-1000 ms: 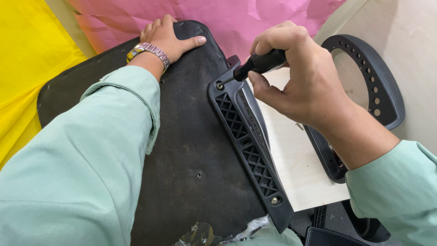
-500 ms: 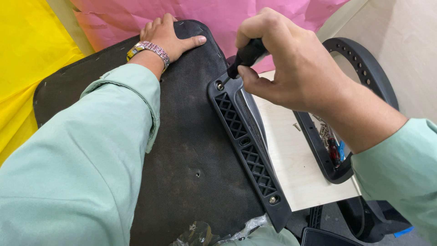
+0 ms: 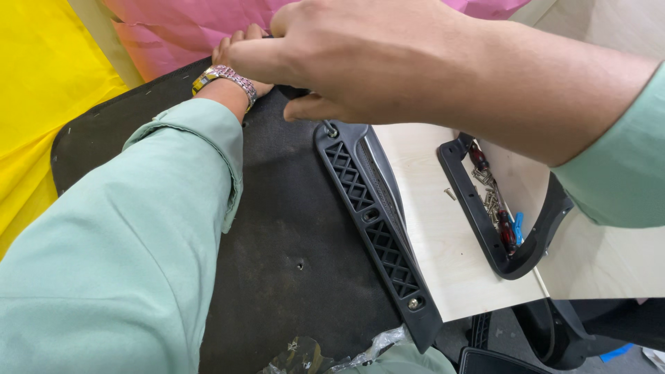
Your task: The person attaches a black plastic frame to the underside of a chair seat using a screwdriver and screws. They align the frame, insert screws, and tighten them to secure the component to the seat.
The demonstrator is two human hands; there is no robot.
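The work in hand appears to be fixing the long black plastic lattice-patterned bracket onto the flat black fabric-covered seat panel. All places below are given relative to that bracket.

The bracket lies along the panel's right edge, touching it. A screw head sits at its near end. At its far end a second screw or metal tip shows, just under the right hand.

The right hand hovers over the bracket's far end, fingers curled and pressed together. Whether they pinch a tool cannot be told; none is visible in the grip.

The left hand rests on the panel beyond and to the left of the bracket's far end, mostly hidden behind the right hand. Its fingers cannot be judged. A metal link wristband circles the wrist.

To the right of the bracket lies the pale wooden counter. On it sits a black plastic curved armrest frame, cradling loose screws and a red-handled screwdriver. One stray screw lies between frame and bracket.

Judgement: the far-end fastening is the step in progress. The next move calls for keeping the tip square on that screw while the left hand steadies the panel.
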